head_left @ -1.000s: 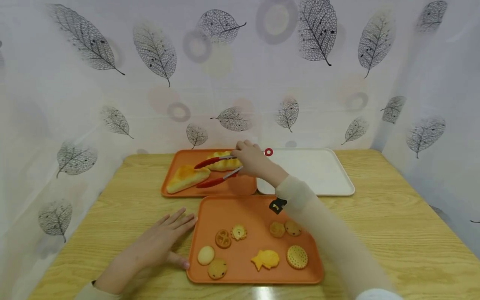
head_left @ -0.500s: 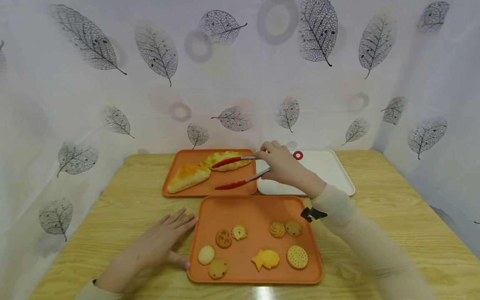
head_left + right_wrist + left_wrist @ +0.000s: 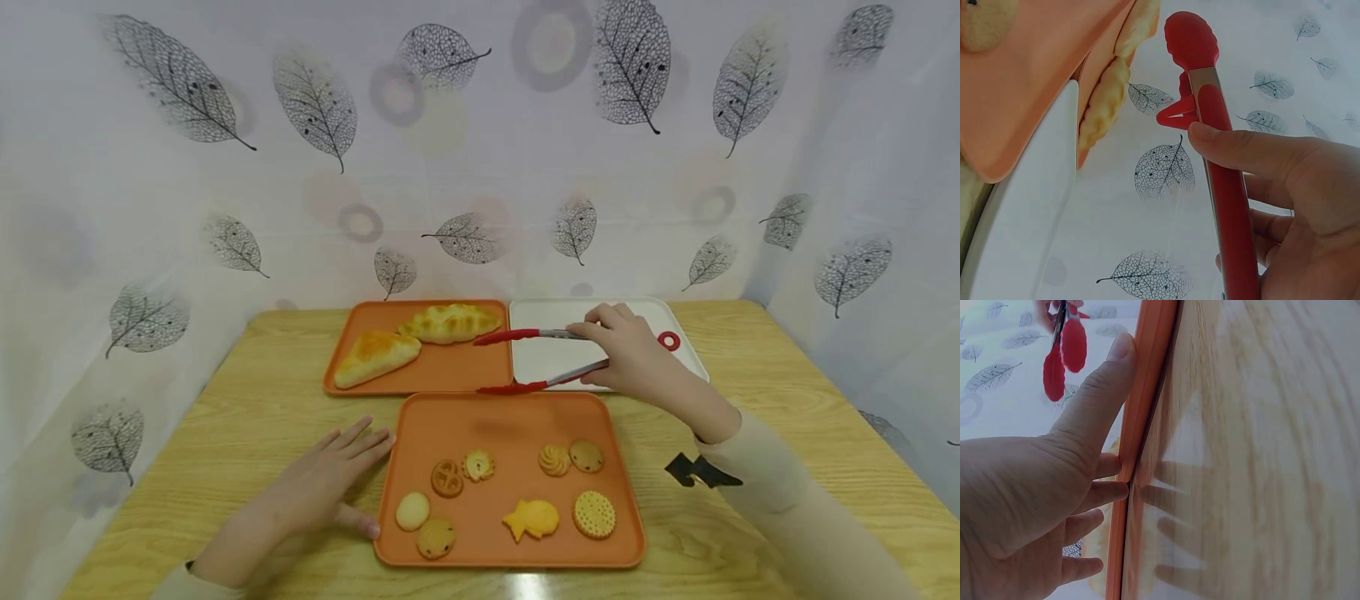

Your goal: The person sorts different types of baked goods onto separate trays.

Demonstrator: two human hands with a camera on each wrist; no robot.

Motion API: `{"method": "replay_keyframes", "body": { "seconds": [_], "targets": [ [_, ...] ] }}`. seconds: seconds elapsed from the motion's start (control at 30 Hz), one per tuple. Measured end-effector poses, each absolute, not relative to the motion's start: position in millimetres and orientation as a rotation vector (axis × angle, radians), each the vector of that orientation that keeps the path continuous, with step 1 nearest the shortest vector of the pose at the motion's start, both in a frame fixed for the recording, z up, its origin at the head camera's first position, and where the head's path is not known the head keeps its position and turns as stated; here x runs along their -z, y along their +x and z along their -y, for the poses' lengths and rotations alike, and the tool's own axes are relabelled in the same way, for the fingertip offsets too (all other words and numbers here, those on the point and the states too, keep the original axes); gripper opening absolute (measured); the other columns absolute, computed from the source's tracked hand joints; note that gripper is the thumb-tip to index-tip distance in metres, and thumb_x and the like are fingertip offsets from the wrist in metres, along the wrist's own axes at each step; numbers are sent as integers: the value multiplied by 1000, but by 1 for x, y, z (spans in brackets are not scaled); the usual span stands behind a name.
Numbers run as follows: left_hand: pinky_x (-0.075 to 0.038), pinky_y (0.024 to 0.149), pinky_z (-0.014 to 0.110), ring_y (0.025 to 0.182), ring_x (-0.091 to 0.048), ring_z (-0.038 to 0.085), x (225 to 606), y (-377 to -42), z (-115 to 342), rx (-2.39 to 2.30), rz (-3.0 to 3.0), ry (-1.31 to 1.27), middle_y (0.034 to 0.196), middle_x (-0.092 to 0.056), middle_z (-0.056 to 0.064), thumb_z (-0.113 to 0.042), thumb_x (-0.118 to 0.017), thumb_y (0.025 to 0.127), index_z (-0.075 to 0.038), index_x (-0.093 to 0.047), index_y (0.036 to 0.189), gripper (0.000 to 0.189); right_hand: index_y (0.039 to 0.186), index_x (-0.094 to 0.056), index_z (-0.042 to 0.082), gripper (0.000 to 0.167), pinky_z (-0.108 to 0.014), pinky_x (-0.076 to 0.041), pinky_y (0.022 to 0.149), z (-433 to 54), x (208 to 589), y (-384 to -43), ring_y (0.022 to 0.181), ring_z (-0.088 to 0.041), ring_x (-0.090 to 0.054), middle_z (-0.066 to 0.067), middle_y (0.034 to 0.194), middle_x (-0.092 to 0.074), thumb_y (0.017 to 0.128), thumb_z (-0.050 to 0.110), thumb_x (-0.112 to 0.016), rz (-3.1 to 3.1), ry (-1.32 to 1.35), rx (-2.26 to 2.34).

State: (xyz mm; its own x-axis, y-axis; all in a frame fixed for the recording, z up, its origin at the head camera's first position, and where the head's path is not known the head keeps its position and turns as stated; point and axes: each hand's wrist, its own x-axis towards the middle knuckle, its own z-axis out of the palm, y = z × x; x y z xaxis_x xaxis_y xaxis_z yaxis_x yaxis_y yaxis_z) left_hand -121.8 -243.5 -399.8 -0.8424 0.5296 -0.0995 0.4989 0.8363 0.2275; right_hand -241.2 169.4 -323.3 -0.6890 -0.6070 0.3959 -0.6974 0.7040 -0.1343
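- head view: the right hand (image 3: 637, 354) grips a pair of red-and-silver metal tongs (image 3: 517, 335), fingers curled round them above the white rectangular tray (image 3: 543, 313); the red tips point left, spread apart, with nothing between them.
- the hold sits well back from those tips, presumably so that thumb and fingers can govern how wide they part.
- the left hand (image 3: 318, 483) grasps nothing, its fingers released and fanned at the side of the front orange rectangular tray (image 3: 450, 421) on the pale wooden counter (image 3: 772, 392), likely to steady it.
- small golden-brown biscuits (image 3: 536, 518) lie on the front tray, while a wedge-shaped golden loaf (image 3: 378, 357) and a braided yellow loaf (image 3: 450, 323) share the back orange tray (image 3: 465, 367), perhaps grouped by size.
- left wrist view: the front tray's side wall shows close up, with the thumb tip against it and finger shadows on the counter, details lost from above.
- right wrist view: this alone shows the thumb pressing near a small red triangular loop (image 3: 1164, 117) on the tongs; their second arm is mostly masked, so i cannot judge the spread here.
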Motion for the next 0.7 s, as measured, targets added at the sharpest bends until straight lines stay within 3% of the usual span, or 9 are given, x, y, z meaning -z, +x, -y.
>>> {"method": "replay_keyframes", "body": {
  "seconds": [0.2, 0.7],
  "targets": [
    [-25, 114, 65, 149, -20, 40, 401, -120, 242, -310, -2857, 785, 157, -35, 13, -80, -56, 68, -10, -34, 153, 112, 116, -68, 7, 60, -44, -41, 74, -194, 330, -221, 94, -30, -49, -9, 101, -57, 61, 10, -91, 2573, 1001, -410],
    [-25, 115, 64, 149, -20, 40, 400, -116, 241, -304, -2854, 792, 157, -35, 13, -79, -56, 68, -10, -33, 153, 111, 110, -71, 11, 67, -33, -41, 66, -255, 356, -179, 83, -16, -46, -1, 95, -57, 47, 17, -96, 2537, 972, -283]
  ]
}}
